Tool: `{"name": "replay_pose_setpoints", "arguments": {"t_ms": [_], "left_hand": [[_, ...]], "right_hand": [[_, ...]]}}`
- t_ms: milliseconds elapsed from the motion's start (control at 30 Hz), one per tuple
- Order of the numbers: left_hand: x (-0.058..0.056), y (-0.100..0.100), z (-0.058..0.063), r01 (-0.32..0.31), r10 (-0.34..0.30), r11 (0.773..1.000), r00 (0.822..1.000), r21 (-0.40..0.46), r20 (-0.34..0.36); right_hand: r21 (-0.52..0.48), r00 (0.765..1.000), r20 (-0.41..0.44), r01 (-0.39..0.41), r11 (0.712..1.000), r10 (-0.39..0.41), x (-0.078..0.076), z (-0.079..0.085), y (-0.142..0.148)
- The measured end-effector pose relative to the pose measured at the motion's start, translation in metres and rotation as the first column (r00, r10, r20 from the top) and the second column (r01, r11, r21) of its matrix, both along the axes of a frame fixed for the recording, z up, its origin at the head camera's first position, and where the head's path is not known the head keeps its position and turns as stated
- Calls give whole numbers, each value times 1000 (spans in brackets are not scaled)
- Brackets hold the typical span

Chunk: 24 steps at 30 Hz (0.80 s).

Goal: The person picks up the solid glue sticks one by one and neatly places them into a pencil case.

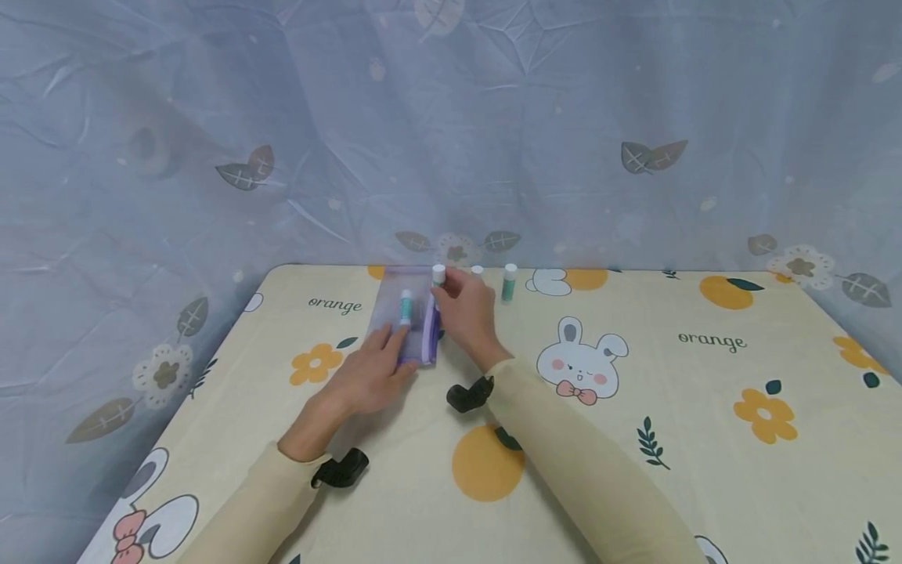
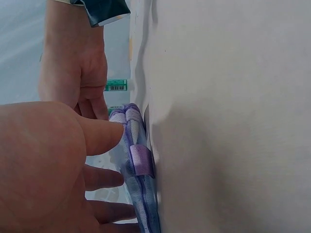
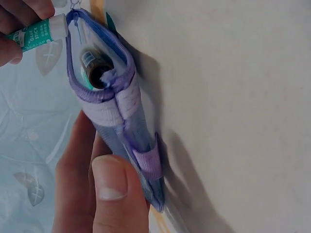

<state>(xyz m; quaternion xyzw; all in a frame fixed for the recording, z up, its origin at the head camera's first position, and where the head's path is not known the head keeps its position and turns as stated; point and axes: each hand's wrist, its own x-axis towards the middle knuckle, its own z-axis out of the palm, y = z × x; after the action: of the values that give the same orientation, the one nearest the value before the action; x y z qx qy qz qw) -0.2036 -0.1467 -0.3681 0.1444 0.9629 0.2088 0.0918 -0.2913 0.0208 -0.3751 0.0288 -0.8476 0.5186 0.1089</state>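
A translucent pouch with purple zip edging (image 1: 429, 337) lies at the table's far side, its mouth gaping in the right wrist view. A green and white glue stick (image 1: 405, 308) shows through its upper face, and the round end of a glue stick (image 3: 99, 73) faces its mouth. My left hand (image 1: 369, 376) rests on the pouch's near end, fingers fairly straight on its upper side, thumb (image 2: 104, 135) at the edge. Right beside the mouth, my right hand (image 1: 468, 309) pinches another green glue stick (image 3: 36, 36), its white cap at the rim.
Just right of my right hand, a glue stick (image 1: 509, 283) stands upright, and another white-capped one (image 1: 478, 271) shows partly behind that hand. A patterned cloth (image 1: 599, 470) covers the table. A pale blue curtain (image 1: 535, 141) hangs close behind its far edge.
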Motion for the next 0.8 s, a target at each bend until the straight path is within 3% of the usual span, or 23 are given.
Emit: {"name": "replay_pose_setpoints", "arguments": {"t_ms": [267, 800], "left_hand": [[-1, 0, -1, 0, 0, 1000, 1000, 2, -2], [-3, 0, -3, -6, 6, 1000, 1000, 12, 15]], "right_hand": [[32, 1000, -1, 9, 999, -9, 2, -2, 3], [-37, 997, 76, -6, 999, 8, -2, -13, 3]]}}
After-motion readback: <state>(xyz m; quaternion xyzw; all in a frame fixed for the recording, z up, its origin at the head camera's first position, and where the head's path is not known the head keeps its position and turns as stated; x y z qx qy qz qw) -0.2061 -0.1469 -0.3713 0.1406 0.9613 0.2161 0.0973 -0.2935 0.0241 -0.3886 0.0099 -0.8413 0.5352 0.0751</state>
